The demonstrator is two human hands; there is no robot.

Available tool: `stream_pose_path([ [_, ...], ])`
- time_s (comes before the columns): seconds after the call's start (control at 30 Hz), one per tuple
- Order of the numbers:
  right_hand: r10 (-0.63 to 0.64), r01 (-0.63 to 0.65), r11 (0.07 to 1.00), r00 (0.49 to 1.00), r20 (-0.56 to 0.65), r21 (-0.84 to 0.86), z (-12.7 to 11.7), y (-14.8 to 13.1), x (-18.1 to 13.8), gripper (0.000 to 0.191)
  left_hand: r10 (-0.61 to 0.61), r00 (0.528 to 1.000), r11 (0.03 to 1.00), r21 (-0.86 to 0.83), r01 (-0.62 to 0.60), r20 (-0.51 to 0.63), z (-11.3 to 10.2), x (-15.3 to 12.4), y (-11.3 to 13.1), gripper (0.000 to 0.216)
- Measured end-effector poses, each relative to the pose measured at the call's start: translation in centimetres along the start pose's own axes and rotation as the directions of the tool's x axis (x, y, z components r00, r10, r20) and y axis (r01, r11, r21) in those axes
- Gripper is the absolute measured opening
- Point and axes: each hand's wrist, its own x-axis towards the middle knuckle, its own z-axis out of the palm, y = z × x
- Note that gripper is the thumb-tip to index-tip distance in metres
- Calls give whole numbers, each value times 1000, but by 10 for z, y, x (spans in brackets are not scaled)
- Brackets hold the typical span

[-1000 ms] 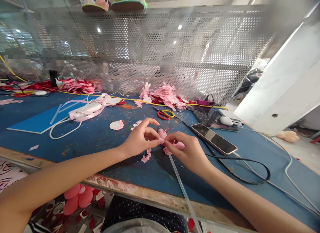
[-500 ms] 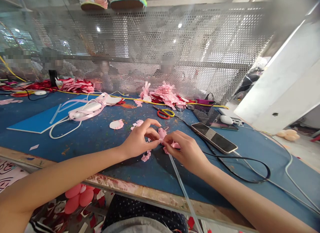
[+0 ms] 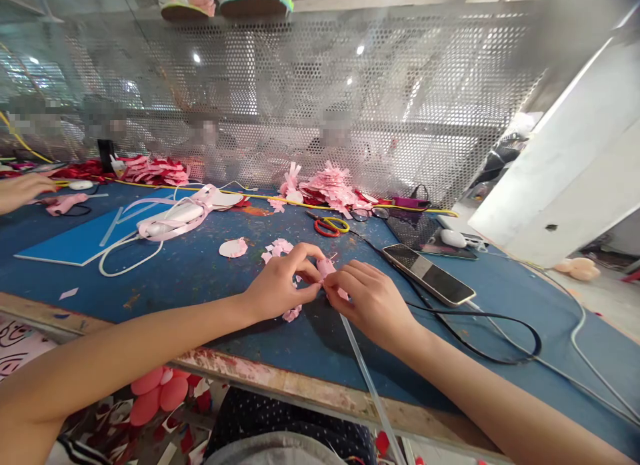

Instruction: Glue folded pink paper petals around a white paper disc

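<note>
My left hand (image 3: 287, 282) and my right hand (image 3: 373, 302) meet over the blue table with thumbs and fingertips pinched together. A small bit of pink ruffled strip shows between them, mostly covered by the fingers. Just past my fingertips lies a pink glue gun (image 3: 326, 268), partly hidden by my right hand. From its rear a long translucent glue stick (image 3: 363, 368) runs under my right hand and over the table's front edge. Crumpled pink pieces (image 3: 293, 313) lie below my left hand, and more pink scraps (image 3: 277, 249) lie behind it. A white disc with pink edging (image 3: 233, 248) is further left.
Red-and-yellow scissors (image 3: 330, 226) lie beyond my hands, before a pink pile (image 3: 330, 185). To the right are a phone (image 3: 430, 273) and looping cables. A ribbon-draped white power strip (image 3: 175, 220) rests on a blue board (image 3: 55, 242). Another person's hand (image 3: 25, 190) is far left.
My fingers have shifted slightly, still pinched together, and the glue gun has tilted a little. At the far left, another person's hand and a pink glue gun have come into view.
</note>
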Motion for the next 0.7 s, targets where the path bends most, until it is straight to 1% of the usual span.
stream_pose_path([
  [0.13, -119, 119, 988, 993, 4, -101, -2, 0, -1, 23, 18, 1000, 999, 33, -18, 12, 1, -1, 0, 35],
  [0.27, -170, 169, 974, 985, 9, -147, -5, 0, -2, 22, 37, 998, 995, 91, -42, 51, 1, -1, 0, 34],
  [0.4, -157, 154, 975, 988, -3, -160, -7, 0, -2, 23, 56, 990, 990, 121, -71, 126, 1, -1, -3, 36],
  [0.47, -143, 140, 977, 990, -7, -162, -7, 0, -1, 22, 91, 986, 987, 116, -108, 143, 2, -1, -5, 33],
  [0.53, -126, 122, 979, 992, -16, -164, -7, 0, -1, 22, 134, 981, 983, 106, -149, 141, 3, -1, -6, 30],
  [0.6, -105, 99, 981, 994, -29, -167, -7, 0, -1, 24, 151, 980, 983, 90, -162, 127, 3, -1, -6, 29],
  [0.7, -67, 57, 984, 996, -58, -167, -8, 1, -2, 25, 111, 989, 993, 38, -115, 103, 1, -1, -3, 34],
])
